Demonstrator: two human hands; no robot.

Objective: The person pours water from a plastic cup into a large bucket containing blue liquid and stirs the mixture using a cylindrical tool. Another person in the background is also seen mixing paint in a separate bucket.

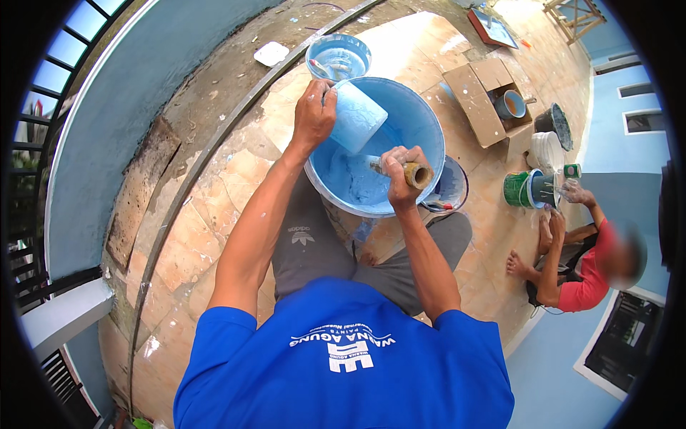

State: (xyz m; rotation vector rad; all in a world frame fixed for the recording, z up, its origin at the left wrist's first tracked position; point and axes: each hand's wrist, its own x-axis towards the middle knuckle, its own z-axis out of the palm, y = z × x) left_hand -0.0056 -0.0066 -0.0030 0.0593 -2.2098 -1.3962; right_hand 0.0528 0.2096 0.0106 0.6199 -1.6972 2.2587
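Nearest, blue cloth of a short-sleeved shirt [286, 357], softly creased, white print across it. Beyond, matte grey trousers [311, 250], knees spread on either side of a wide round tub [423, 118], blue-coated, smooth-walled. At its bottom, thick blue paint [350, 179] with a lumpy, streaked surface.

Above the tub, in the right hand [402, 171], clenched: a stout tan handle [417, 175], cylindrical, with a hollow end. Toward the paint, a blue-smeared shaft; far tip unclear. In the left hand [314, 118], grasped near the edge: a light-blue container [361, 114], roughly cylindrical, paint-coated, tilted over the tub's mouth.

Just beside the tub, partly hidden, a round pail [453, 182]. Past the tub, a smaller blue pail [356, 51], streaked inside. Underneath, glossy tan floor tiles [193, 250], paint-spattered.

Farther off, to the right: an open cardboard box [468, 100], flat-sided and paint-flecked; a ribbed white bucket [544, 150]; a seated co-worker in red [587, 282], hands at a green can [516, 189].
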